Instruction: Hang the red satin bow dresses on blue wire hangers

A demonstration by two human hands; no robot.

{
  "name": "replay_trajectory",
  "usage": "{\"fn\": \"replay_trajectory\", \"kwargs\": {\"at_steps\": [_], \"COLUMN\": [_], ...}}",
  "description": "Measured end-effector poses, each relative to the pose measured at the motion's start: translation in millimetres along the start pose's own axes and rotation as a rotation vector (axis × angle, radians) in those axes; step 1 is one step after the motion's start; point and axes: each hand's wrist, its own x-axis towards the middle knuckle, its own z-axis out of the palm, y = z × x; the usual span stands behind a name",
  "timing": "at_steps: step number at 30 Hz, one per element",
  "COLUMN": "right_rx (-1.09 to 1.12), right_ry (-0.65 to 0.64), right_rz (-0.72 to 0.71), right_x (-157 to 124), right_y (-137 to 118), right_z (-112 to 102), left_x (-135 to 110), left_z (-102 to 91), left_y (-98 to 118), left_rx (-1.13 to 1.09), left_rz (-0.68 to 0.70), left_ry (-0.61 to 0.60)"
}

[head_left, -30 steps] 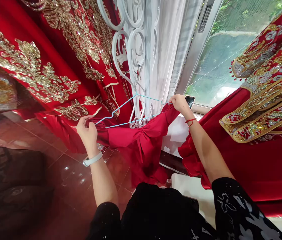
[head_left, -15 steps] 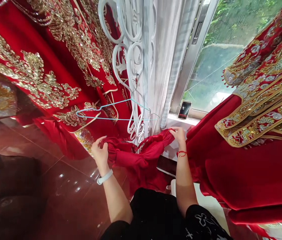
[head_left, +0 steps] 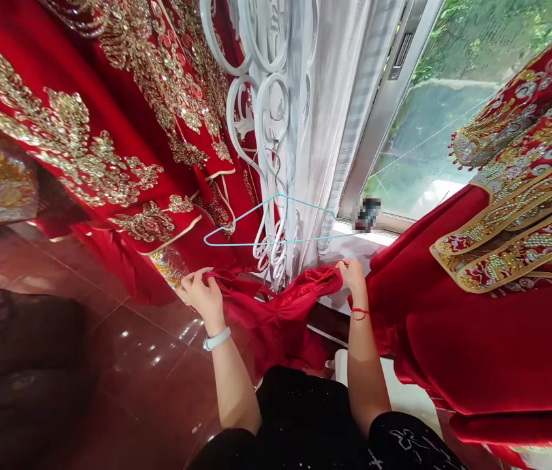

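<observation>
A red dress (head_left: 280,316) hangs spread between my two hands, its top edge sagging in the middle. My left hand (head_left: 203,297) pinches the garment at its left upper end, fingers closed over the cloth. At the right upper end, my right hand (head_left: 353,274) grips the fabric between thumb and fingers. A light-blue wire hanger (head_left: 256,244) hangs above and beyond the dress, apart from both hands. Its hook is up by the white scrollwork stand (head_left: 272,108). The lower part of the dress drops in front of my black shirt and is partly hidden.
Red gowns with gold beading (head_left: 90,156) hang on the left. An embroidered red garment (head_left: 501,254) hangs on the right, beside a window (head_left: 437,137). A dark sheer cloth (head_left: 21,352) is at lower left, over the shiny red tile floor (head_left: 139,378).
The hanger has swung to the right. My left hand has shifted slightly right, and the dress's top edge has flattened and turned in my grip.
</observation>
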Motion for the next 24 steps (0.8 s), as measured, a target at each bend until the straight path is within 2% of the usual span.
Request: {"fn": "replay_trajectory", "kwargs": {"at_steps": [2,5,11,14,17,19,21,24], "right_rx": [0.074,0.206,0.734,0.829,0.905,0.961,0.982,0.869], "right_ry": [-0.018,-0.064,-0.127,-0.088,-0.070,-0.035,0.000,0.005], "right_rz": [0.048,0.085,0.071,0.040,-0.041,-0.093,-0.131,-0.189], "right_x": [0.8,0.4,-5.6,-7.6,-6.3,-3.8,-0.9,3.6], "right_y": [-0.6,-3.3,-10.2,-17.9,-25.6,-28.2,-29.7,-36.1], "right_z": [-0.4,0.8,-3.8,-6.6,-10.0,-15.7,-24.6,-38.7], "left_x": [1.1,3.3,12.3,15.9,15.1,13.6,13.1,14.7], "left_z": [1.4,-0.5,-17.7,-26.8,-31.9,-33.1,-33.0,-28.8], "left_y": [-2.4,-7.4,-22.4,-28.7,-27.6,-23.5,-19.0,-14.8], "left_rx": [-0.018,-0.072,-0.133,-0.183,-0.349,-0.477,-0.590,-0.721], "left_rz": [-0.012,-0.030,-0.144,-0.238,-0.300,-0.345,-0.412,-0.479], "left_ry": [-0.031,-0.154,-0.449,-0.680,-0.879,-0.914,-0.892,-0.824]}}
